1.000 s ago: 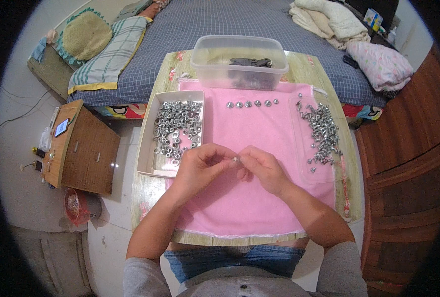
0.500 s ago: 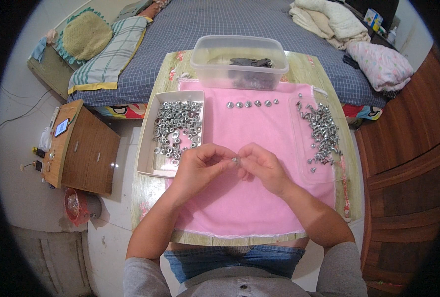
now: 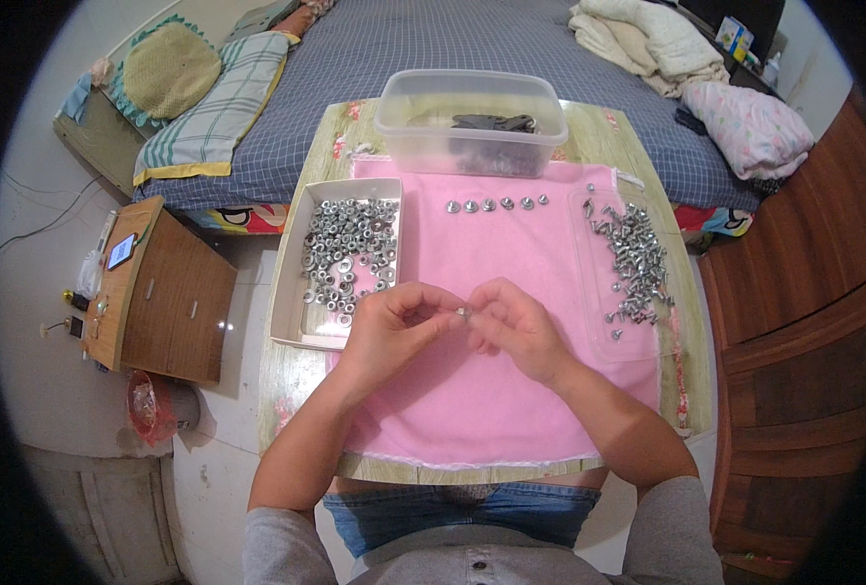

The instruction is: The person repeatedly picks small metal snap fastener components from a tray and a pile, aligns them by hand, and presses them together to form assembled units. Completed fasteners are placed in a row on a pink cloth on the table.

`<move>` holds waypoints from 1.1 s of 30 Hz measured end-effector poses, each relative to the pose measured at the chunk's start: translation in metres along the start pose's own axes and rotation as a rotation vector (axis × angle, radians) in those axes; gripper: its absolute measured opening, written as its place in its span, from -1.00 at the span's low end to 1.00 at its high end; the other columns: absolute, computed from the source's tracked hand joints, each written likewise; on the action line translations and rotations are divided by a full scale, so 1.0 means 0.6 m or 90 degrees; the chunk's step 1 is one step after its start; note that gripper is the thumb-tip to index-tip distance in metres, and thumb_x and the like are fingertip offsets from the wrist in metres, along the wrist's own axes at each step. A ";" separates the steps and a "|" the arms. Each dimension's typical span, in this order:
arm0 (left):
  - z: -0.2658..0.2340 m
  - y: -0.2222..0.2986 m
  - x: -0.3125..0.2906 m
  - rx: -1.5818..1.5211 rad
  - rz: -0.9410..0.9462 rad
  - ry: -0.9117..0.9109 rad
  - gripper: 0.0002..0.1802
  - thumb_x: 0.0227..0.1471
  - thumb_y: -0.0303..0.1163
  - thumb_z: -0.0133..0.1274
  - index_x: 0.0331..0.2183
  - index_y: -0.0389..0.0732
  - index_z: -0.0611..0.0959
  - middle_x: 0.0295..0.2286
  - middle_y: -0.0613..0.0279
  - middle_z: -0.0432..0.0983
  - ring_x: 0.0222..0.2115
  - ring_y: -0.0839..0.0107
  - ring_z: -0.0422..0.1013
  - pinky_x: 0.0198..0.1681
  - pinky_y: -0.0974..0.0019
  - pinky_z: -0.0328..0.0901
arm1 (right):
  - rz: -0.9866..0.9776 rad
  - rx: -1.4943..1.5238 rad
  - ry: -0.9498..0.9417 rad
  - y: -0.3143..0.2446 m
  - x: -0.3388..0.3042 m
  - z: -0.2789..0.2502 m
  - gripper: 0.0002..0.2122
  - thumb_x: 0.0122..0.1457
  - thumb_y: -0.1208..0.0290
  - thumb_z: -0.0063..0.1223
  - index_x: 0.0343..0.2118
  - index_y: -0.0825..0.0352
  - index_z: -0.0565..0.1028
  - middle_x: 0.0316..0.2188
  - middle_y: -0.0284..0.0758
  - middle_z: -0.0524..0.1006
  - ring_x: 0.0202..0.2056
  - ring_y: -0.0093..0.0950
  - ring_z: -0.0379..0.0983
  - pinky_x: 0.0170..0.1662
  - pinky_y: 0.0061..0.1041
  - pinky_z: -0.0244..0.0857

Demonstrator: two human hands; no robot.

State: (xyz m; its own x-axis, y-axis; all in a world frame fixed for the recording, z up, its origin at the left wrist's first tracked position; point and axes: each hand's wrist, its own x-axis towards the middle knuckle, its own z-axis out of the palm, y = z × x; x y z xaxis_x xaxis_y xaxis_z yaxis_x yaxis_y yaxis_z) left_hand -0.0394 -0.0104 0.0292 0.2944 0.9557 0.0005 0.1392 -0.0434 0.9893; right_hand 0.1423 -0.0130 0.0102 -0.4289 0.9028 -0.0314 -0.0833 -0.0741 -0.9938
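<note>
Over the middle of a pink cloth, my two hands meet at a small silver fastener, a screw or nut too small to tell apart. My left hand pinches it between thumb and fingers. The fingers of my right hand are closed at its other side, partly hiding it. Beyond them stands a row of several silver screws with nuts or washers on them. To the left, a white box holds many loose nuts. At the right, loose screws lie in a clear shallow tray.
A translucent plastic tub with dark flat pieces stands at the table's far edge. Past the table is a bed with a checked cover. A wooden cabinet and a waste bin are on the left.
The fingers of my right hand have shifted slightly around the fastener, turning or re-gripping it. My left hand stays nearly in place, and the things on the table have not moved.
</note>
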 end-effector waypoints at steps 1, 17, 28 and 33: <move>0.000 0.000 0.000 0.001 0.001 0.000 -0.85 -0.16 -0.59 0.08 -0.40 -0.34 0.55 -0.47 0.24 0.50 -0.45 0.58 0.41 -0.34 0.54 0.33 | -0.007 -0.006 0.000 -0.001 0.000 0.000 -0.86 0.14 0.38 -0.16 -0.33 0.34 0.30 -0.63 -0.41 0.39 -0.58 -0.71 0.30 -0.52 -0.76 0.18; 0.000 -0.003 -0.001 -0.015 0.027 0.007 -0.85 -0.16 -0.55 0.09 -0.41 -0.33 0.56 -0.49 0.25 0.51 -0.47 0.59 0.42 -0.39 0.56 0.33 | 0.015 0.033 0.006 0.003 0.001 -0.001 -0.88 0.14 0.40 -0.16 -0.34 0.33 0.31 -0.62 -0.41 0.38 -0.58 -0.71 0.28 -0.52 -0.77 0.16; 0.000 0.002 0.000 -0.011 0.003 -0.008 -0.84 -0.16 -0.57 0.09 -0.40 -0.35 0.54 -0.46 0.23 0.50 -0.44 0.56 0.42 -0.33 0.53 0.33 | 0.015 0.019 0.001 -0.001 -0.001 0.000 -0.88 0.13 0.38 -0.16 -0.33 0.31 0.30 -0.62 -0.42 0.38 -0.57 -0.71 0.28 -0.51 -0.76 0.16; 0.000 0.000 0.000 0.017 0.005 -0.009 -0.84 -0.16 -0.57 0.09 -0.40 -0.35 0.54 -0.46 0.22 0.50 -0.44 0.56 0.42 -0.33 0.53 0.33 | 0.020 0.040 -0.004 0.007 0.002 -0.003 -0.87 0.13 0.37 -0.15 -0.34 0.31 0.30 -0.62 -0.42 0.38 -0.57 -0.72 0.28 -0.53 -0.76 0.16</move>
State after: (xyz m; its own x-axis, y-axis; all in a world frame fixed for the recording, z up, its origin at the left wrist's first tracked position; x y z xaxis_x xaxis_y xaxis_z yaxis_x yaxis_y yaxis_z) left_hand -0.0396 -0.0103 0.0291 0.3093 0.9510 0.0059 0.1616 -0.0586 0.9851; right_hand 0.1433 -0.0116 0.0056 -0.4374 0.8972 -0.0614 -0.1262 -0.1288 -0.9836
